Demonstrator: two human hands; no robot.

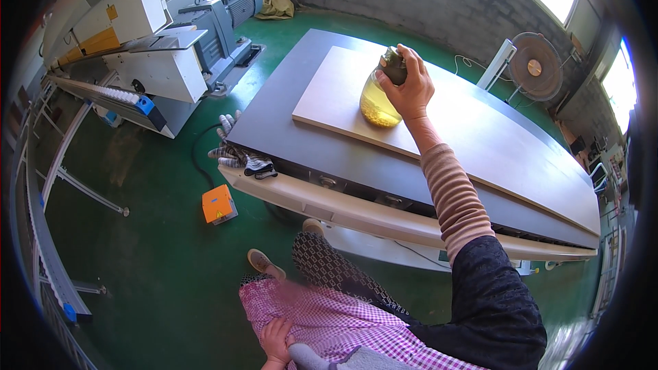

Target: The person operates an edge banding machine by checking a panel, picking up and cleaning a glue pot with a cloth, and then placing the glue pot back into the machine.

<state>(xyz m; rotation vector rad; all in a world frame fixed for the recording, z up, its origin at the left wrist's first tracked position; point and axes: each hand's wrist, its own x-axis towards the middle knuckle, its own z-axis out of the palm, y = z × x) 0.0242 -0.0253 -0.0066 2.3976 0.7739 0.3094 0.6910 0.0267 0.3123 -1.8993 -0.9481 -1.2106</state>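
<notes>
My right hand (413,85) reaches over the table and is closed around the dark top of a glass jar (379,104). Pale yellow liquid fills the jar, with yellow bits settled at its bottom. The jar is on or just above a pale flat board (336,96); I cannot tell which. Low in the view, my left hand (276,339) is closed on a pink-and-white checked apron (329,315) at my body, beside some grey cloth (308,355).
Striped work gloves (236,154) hang at the left corner of the dark machine table (274,106). An orange foot pedal box (218,203) lies on the green floor. A machine with a grey motor (226,20) stands far left, curved rails (41,233) near left, a round fan (536,66) far right.
</notes>
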